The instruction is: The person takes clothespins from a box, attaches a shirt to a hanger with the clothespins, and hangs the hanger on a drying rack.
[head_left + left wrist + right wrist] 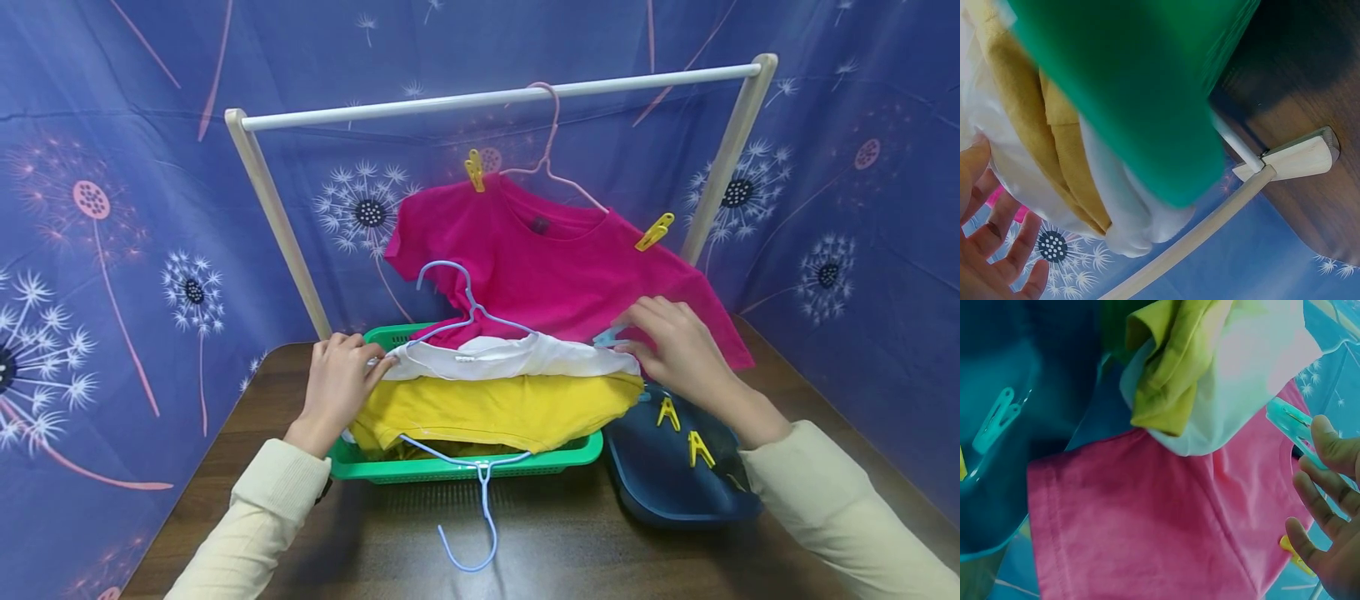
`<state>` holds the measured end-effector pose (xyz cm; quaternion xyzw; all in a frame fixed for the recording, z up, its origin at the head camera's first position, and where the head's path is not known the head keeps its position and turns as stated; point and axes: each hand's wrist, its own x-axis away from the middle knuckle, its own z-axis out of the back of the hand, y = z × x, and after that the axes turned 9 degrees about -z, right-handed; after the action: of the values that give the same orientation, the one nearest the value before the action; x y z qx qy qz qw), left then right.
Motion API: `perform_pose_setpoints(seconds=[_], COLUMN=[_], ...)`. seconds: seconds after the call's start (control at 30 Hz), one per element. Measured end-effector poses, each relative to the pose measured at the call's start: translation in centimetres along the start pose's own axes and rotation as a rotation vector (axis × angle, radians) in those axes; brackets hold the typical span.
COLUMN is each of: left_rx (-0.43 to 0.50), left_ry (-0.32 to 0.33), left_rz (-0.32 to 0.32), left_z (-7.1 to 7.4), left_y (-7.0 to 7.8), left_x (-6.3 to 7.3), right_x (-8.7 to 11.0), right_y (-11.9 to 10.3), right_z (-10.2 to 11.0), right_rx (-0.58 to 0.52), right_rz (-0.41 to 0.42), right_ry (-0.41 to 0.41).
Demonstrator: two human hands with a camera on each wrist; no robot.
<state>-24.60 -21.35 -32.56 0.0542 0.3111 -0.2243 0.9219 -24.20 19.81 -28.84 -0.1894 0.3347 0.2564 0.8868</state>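
Observation:
A white shirt (487,358) lies on a folded yellow shirt (502,408), over the green basket (465,471). A blue hanger (475,307) rises from the white shirt's neckline. My left hand (341,383) pinches that shirt's left shoulder between thumb and fingers; in the left wrist view the thumb lies on the white cloth (1016,156). At the opposite shoulder, my right hand (678,346) holds a light blue clothespin (1291,425) by its handles. The clothespin's tip is close to the fabric; whether it bites the cloth I cannot tell. A second blue hanger (486,500) hangs out at the front, hook downward.
Behind, a pink shirt (555,250) on a pink hanger (551,150) hangs from the rack's white bar (420,106), with two yellow clothespins (654,232) on its shoulders. A dark blue bin (660,492) at the right holds yellow clothespins (699,450) and a light blue one (996,422).

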Motion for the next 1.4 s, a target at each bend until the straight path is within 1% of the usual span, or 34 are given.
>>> perform_pose_setpoints(seconds=[0.17,0.4,0.57,0.73,0.97,1.4], left_rx=[-0.003,-0.004,0.001,0.002,0.006,-0.005], left_ry=[0.003,-0.025,-0.032,-0.035,-0.036,-0.027], left_rz=[-0.001,0.010,0.015,0.016,0.014,0.009], left_z=[-0.1,-0.1,0.0,0.0,-0.1,-0.2], left_y=[0.0,0.0,0.1,0.1,0.0,0.0], left_x=[0.0,0.0,0.0,0.0,0.0,0.0], right_x=[-0.4,-0.7,-0.8,-0.8,-0.8,-0.7], right_y=[-0.5,-1.1,-1.2,-1.2,-1.5,-1.2], right_z=[-0.3,-0.5,-0.9,-1.4,-2.1,-3.3], right_rx=[-0.009,-0.031,-0.028,-0.036,-0.054,-0.078], right_rz=[0.014,0.029,0.032,0.014,-0.041,-0.071], right_ry=[0.000,0.003,0.006,0.012,-0.001,-0.030])
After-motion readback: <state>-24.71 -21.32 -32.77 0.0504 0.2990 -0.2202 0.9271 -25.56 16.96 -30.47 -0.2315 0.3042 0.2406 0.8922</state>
